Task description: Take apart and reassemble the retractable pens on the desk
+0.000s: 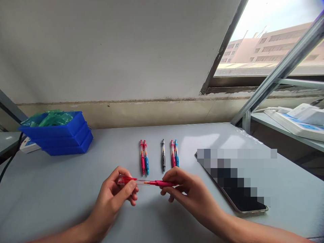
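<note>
A pinkish-red pen (147, 182) with a clear middle lies level between my two hands, just above the table. My left hand (116, 194) pinches its red-clip end between thumb and fingers. The darker pink grip end is pinched in my right hand (182, 187), which hides the tip. Whether the pen's parts are joined in the middle I cannot tell. Beyond my hands lie more pens: a pink pen (142, 161) beside a blue pen (146, 162), a grey-black pen (163, 158), then another pink pen (173, 157) beside another blue pen (176, 155), partly behind my right hand.
Stacked blue trays (68, 135) with green plastic bags (55, 118) on top stand at the left back. A phone (243, 194), partly pixelated, lies at the right. A metal frame (273, 74) rises by the window, near a side shelf (286, 130) with white devices.
</note>
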